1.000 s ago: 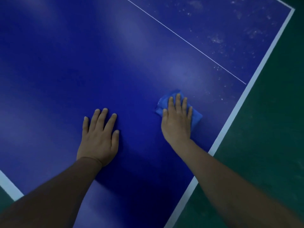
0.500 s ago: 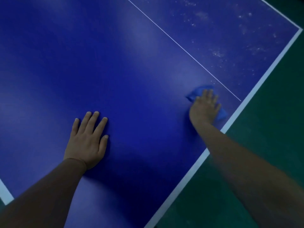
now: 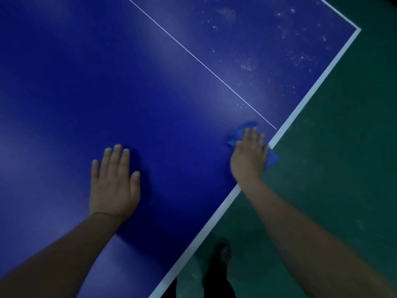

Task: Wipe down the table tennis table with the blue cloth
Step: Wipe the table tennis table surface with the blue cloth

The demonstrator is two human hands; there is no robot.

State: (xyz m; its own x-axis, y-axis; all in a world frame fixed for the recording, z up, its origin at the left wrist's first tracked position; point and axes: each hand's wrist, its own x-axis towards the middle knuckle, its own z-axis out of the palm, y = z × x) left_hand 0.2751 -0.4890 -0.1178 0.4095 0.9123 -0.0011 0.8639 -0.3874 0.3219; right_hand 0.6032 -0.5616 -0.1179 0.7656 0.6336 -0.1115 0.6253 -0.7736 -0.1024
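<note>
Right hand wiping at the table's side edge; left hand braced flat.

The right hand [image 3: 249, 157] presses the blue cloth [image 3: 272, 160] with straight fingers onto the table tennis table [image 3: 107, 72], over the white border stripe [image 3: 300, 104], one cloth corner overhanging the green floor [image 3: 343, 168]. The left hand [image 3: 115, 181] lies spread, palm down. White specks [image 3: 247, 65] sit beyond the thin centre line [image 3: 193, 54].

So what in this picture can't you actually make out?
Head view, the only one:
- Blue cloth: mostly hidden under the right hand; both are motion-blurred.
- Table: cut off by the top and left edges, so the net and far end are unseen.
- White specks beyond the thin line: too small to tell dust from stains.
- Left hand: lies flat, hiding the surface beneath.
</note>
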